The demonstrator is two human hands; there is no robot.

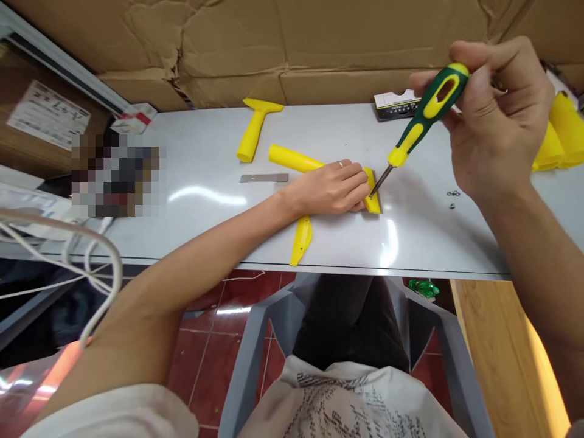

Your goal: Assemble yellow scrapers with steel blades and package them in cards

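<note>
My right hand (502, 115) grips a green and yellow screwdriver (422, 125) by the end of its handle, the shaft slanting down to the left. Its tip meets the yellow head of a scraper (374, 198), which has a thin metal blade along its right edge. My left hand (335, 187) is closed over this scraper and presses it to the table; the yellow tube handle (294, 158) sticks out behind the fingers. Below the left wrist lies a loose yellow plate (301, 241) with small holes. A flat metal blade (264, 178) rests left of the hand.
Another yellow scraper body (256, 128) lies at the back of the white table (205, 231). Several small screws (452, 194) are at the right. More yellow handles (561, 137) and a black-and-white box (395, 104) sit behind my right hand. White cables (104, 261) hang at left.
</note>
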